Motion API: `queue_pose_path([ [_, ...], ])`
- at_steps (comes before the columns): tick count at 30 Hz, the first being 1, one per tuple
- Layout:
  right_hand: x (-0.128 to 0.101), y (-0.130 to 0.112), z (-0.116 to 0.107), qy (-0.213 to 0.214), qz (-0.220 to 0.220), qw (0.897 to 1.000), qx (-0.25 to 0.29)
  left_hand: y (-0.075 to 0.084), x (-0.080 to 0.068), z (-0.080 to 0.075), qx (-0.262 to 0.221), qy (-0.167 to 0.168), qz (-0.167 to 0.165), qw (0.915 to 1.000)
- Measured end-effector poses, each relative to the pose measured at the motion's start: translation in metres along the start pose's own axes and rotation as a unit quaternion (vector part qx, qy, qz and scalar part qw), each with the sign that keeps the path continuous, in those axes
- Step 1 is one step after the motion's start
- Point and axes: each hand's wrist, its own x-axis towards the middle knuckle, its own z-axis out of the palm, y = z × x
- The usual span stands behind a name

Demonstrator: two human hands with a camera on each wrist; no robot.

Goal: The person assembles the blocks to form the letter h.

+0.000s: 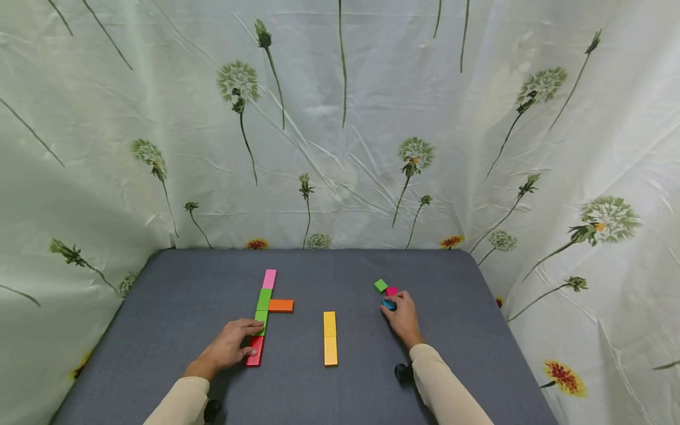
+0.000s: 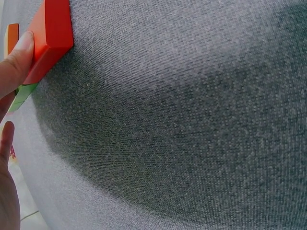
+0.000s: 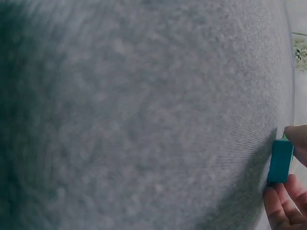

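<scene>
Your left hand [image 1: 229,347] rests on the grey fabric-covered counter [image 1: 159,307], fingers [image 2: 17,52] loosely spread and pressing the side of the flat red rectangular block [image 1: 255,351]. That block sits at the near end of a column with two green blocks [image 1: 262,307] and a pink block [image 1: 270,278]; an orange block [image 1: 281,306] branches off. Your right hand [image 1: 405,316] pinches a small blue block [image 3: 280,160] on the counter, just beside a magenta cube [image 1: 392,291].
</scene>
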Motion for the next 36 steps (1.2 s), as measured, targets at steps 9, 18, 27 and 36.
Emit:
queue_pose_path([
  [9,-0.006,0.009,-0.004,0.003,-0.022,0.999,0.036,0.001,0.0,0.0,0.002,0.0,0.006,1.0],
  [18,-0.005,0.014,-0.01,0.007,-0.038,0.998,0.057,0.002,0.0,0.0,-0.003,-0.001,0.0,1.0],
  [27,-0.002,0.011,-0.012,-0.018,-0.025,0.999,0.042,0.001,-0.001,-0.001,-0.003,0.006,0.011,0.9999],
  [36,0.008,0.0,-0.009,-0.075,-0.04,0.996,0.034,0.001,0.0,-0.002,0.003,0.005,0.02,0.9998],
])
